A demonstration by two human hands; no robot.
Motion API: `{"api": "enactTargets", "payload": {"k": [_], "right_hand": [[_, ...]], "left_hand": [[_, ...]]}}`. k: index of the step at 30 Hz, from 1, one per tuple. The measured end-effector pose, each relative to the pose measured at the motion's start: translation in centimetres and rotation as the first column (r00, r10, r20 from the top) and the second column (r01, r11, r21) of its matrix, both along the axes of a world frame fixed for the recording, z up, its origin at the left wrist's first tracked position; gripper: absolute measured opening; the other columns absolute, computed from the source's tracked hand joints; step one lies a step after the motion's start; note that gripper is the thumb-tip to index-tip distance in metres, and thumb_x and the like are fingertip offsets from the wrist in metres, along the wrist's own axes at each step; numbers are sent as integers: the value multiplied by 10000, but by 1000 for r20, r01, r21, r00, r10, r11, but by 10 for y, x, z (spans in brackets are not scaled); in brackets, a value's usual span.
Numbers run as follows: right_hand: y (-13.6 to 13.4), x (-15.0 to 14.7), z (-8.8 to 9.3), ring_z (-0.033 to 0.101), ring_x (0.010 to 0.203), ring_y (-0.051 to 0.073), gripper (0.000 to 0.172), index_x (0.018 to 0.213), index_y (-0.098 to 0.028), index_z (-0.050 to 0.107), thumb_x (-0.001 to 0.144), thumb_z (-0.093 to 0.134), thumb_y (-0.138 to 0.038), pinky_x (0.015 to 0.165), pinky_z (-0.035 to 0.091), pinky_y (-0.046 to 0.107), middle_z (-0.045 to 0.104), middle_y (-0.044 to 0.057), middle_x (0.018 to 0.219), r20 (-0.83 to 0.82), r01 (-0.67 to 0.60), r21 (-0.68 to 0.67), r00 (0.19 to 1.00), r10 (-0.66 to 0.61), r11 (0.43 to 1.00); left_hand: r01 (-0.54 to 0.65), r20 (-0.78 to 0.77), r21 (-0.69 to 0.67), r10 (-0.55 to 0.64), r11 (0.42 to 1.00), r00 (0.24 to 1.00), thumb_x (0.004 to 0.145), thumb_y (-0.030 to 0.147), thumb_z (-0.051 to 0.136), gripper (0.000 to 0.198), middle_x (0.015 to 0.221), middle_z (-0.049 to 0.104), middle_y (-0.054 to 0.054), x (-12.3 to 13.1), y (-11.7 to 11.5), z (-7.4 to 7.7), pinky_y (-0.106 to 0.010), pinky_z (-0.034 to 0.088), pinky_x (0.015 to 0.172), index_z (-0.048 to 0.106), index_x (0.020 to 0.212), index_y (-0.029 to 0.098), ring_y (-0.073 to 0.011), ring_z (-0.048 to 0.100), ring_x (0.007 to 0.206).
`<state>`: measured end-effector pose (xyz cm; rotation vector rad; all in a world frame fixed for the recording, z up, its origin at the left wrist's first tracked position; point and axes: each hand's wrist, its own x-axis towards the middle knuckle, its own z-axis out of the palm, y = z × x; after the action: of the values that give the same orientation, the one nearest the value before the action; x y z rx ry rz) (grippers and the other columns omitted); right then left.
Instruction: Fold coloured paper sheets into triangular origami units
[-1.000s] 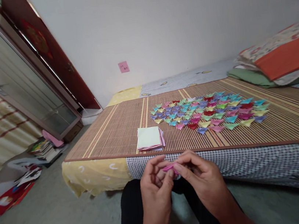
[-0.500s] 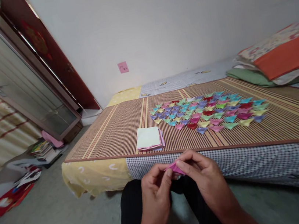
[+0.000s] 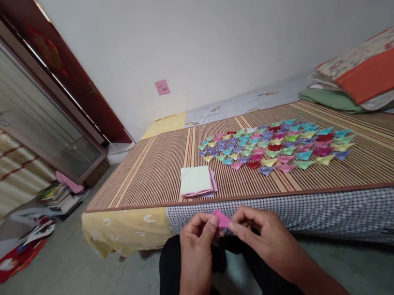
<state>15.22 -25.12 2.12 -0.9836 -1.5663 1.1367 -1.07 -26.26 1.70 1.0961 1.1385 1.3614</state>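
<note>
Left hand (image 3: 196,247) and right hand (image 3: 265,243) are both pinching a small pink folded paper (image 3: 222,218) between fingertips, holding it over the lap, just in front of the bed (image 3: 338,215) edge. Beyond it, a stack of square paper sheets (image 3: 196,181) is lying on the bamboo mat (image 3: 149,173). Farther back, rows of folded coloured paper pieces (image 3: 278,148) are sitting on the mat. Pillows (image 3: 373,74) are lying far right.

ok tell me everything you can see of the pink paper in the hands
The pink paper is a small, thin, matte sheet, partly folded, showing a flat flap tilted up. The left hand and right hand pinch it between fingertips, which hide its lower part. It is in the air above the lap, near the bed.
</note>
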Motion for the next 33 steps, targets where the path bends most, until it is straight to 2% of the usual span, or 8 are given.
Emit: {"api": "enactTargets", "payload": {"k": [9,14,16,20,24,26,30,33], "right_hand": [[-4,-3,-3,397,566,131,388,662,-207,510,997,508,-403,532,310,267,431,-46,601,68,77,71,994,-82,994],[-5,-3,2,539,641,147,305,773,-194,645,1007,540,-359,606,404,262,637,-8,709,30,-36,71,999,34,997],[-7,-4,1,575,658,154,302,781,-193,659,1008,545,-357,623,422,265,670,5,726,14,-18,92,1000,17,996],[-8,-7,-3,566,645,160,349,734,-193,612,1006,542,-399,608,412,274,639,12,694,-3,52,103,999,-52,993],[-6,-6,-6,447,553,130,396,692,-200,565,1000,534,-447,523,356,255,511,-34,607,-77,-10,15,997,11,1000],[-5,-5,-5,465,560,130,381,707,-197,582,996,548,-442,529,372,250,530,-32,619,-79,-33,-4,996,33,999],[-3,-4,-1,597,688,160,216,862,-191,678,965,625,-374,643,459,259,659,-2,750,-56,73,76,996,-69,994],[-2,-3,-1,583,658,150,236,783,-197,658,970,613,-332,625,449,249,629,-14,709,-40,148,154,989,-144,977]], "left_hand": [[46,59,-8,-45,999,997,878,402,757,302,660,642,-3,5,-3,2,-231,426,659,676,745,144,-125,537,636],[50,49,4,-50,999,998,873,400,760,313,643,614,2,5,-3,2,-230,412,637,670,716,146,-125,516,624],[65,59,8,-65,998,996,878,393,758,307,652,609,3,6,-2,3,-228,414,639,670,719,146,-124,512,629],[94,78,13,-95,996,992,874,396,767,297,663,618,2,8,-3,6,-223,427,645,683,744,143,-117,522,632],[93,48,16,-94,995,994,824,408,814,293,687,646,-11,6,-4,10,-228,445,654,706,772,141,-128,555,653],[103,23,9,-104,995,994,805,416,828,309,681,637,-8,4,-4,13,-226,435,645,700,759,139,-126,542,648],[185,-60,-11,-185,983,981,804,428,825,338,655,588,5,1,-3,17,-213,388,609,683,730,130,-111,490,625],[182,-45,-42,-184,982,982,788,429,837,346,638,601,3,3,-2,15,-212,392,599,669,718,134,-111,503,605]]}}
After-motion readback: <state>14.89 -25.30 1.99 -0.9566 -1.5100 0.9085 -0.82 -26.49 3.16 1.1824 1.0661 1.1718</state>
